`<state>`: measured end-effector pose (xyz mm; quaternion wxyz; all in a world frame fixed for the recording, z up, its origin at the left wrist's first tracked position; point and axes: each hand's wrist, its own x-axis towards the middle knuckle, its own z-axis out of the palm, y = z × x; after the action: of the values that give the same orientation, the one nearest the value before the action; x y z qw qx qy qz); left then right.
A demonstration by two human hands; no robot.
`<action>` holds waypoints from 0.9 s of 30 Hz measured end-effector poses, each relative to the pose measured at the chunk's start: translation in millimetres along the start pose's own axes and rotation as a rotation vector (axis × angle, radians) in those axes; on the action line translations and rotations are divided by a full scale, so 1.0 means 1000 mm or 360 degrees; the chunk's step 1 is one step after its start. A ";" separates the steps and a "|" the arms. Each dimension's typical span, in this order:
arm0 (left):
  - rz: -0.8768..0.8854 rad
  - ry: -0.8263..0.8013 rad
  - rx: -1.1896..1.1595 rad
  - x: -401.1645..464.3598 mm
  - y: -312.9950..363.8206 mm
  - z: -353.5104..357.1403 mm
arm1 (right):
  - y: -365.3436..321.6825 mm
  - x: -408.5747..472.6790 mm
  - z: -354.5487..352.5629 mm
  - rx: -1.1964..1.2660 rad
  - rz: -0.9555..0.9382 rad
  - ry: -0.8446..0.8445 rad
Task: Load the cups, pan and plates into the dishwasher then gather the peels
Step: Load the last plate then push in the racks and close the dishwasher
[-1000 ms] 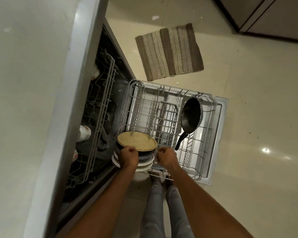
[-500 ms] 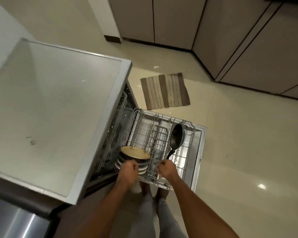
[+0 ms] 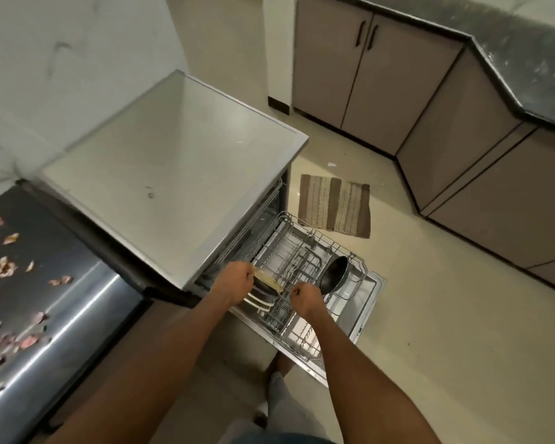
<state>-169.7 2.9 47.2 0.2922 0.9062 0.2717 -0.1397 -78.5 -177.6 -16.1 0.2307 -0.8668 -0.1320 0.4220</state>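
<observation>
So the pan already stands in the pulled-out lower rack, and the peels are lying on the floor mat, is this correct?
Not quite. The pan does stand in the pulled-out lower rack, but the peels are scattered on the dark counter to the left of the dishwasher, not on the floor mat. The head view shows this.

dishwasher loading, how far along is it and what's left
Done: the pan stands in the pulled-out lower rack. In hand: the left hand holds the stack of plates at the rack's edge; the right hand grips the rack. Left: peels lie scattered on the counter. Cups aren't visible.
</observation>
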 end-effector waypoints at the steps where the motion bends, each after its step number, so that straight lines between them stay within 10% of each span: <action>1: 0.0003 0.0029 0.0002 -0.009 -0.004 -0.003 | -0.008 -0.006 -0.002 -0.0034 -0.0061 0.0025; 27: -0.0852 0.0932 -0.0027 -0.336 -0.165 -0.095 | -0.266 -0.195 0.137 -0.1078 -0.1635 -0.0094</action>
<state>-528.7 35.4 185.7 0.1632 0.8024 0.5714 0.0557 -315.1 7.6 176.8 0.1125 -0.7055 -0.6657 0.2155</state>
